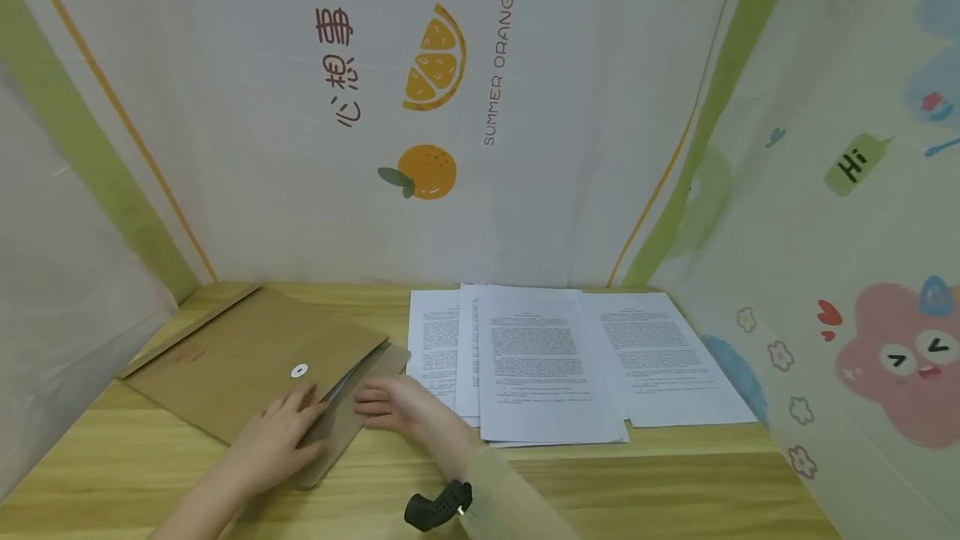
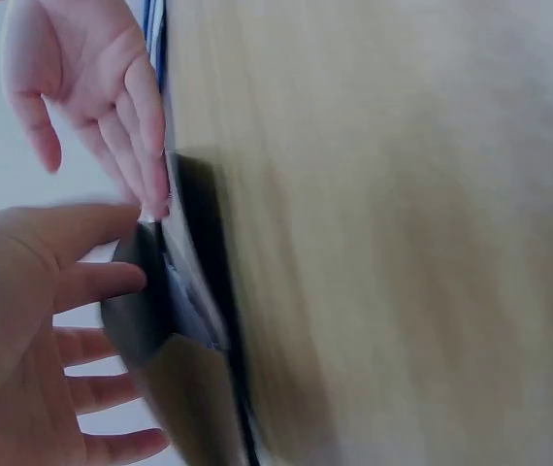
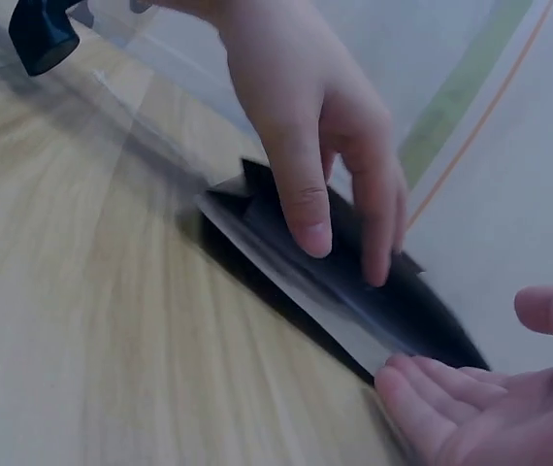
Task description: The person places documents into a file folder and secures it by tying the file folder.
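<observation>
A brown paper document envelope (image 1: 225,348) lies slanted on the left of the table, a white round button (image 1: 299,371) on its front. Its mouth gapes toward me, and the flap (image 1: 341,432) spreads out beyond it. My left hand (image 1: 277,444) is at this mouth, fingers apart over the front panel and thumb above the flap; the left wrist view shows nothing gripped in it. Palm turned up and fingers straight, my right hand (image 1: 405,411) has its fingertips by the flap's edge. In the right wrist view, the envelope's opening (image 3: 354,306) looks dark inside.
Several printed sheets (image 1: 532,357) overlap on the right half of the wooden table (image 1: 645,482). A black device (image 1: 438,507) is strapped to the right wrist. Printed white curtains (image 1: 570,107) stand behind and beside the table.
</observation>
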Tool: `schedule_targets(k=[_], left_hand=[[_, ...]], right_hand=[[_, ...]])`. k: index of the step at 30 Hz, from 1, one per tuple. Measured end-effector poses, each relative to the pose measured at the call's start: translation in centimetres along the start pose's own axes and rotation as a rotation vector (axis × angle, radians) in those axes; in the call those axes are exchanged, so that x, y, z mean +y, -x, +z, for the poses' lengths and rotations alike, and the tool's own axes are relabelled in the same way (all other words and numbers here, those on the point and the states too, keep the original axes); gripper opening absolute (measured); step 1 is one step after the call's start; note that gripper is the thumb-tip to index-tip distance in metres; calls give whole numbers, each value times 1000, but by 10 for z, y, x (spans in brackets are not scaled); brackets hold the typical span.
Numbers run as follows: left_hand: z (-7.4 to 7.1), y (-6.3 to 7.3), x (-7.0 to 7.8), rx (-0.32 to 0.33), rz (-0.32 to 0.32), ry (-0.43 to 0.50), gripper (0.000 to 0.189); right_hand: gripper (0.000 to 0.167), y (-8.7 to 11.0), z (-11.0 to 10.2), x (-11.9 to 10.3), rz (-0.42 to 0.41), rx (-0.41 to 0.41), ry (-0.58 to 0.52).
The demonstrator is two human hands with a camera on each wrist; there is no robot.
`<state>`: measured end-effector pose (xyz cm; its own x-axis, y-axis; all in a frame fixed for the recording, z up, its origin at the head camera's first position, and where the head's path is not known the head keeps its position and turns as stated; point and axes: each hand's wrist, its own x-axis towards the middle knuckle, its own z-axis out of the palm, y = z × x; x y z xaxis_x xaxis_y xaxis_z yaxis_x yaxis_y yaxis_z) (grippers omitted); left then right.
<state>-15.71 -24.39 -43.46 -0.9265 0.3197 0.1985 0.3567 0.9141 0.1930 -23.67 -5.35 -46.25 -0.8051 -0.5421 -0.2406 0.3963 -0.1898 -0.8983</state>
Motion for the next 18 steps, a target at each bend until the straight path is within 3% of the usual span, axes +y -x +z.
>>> schedule_targets(k=[5, 10, 18], left_hand=[[-3, -4, 3, 1, -11, 37, 33], [-7, -10, 10, 26, 11, 91, 30], [-5, -29, 26, 111, -22, 209, 28]], right_hand=[[47, 11, -12, -14, -33, 27, 109], [50, 26, -29, -32, -96, 36, 238], [47, 51, -65, -60, -166, 117, 415]])
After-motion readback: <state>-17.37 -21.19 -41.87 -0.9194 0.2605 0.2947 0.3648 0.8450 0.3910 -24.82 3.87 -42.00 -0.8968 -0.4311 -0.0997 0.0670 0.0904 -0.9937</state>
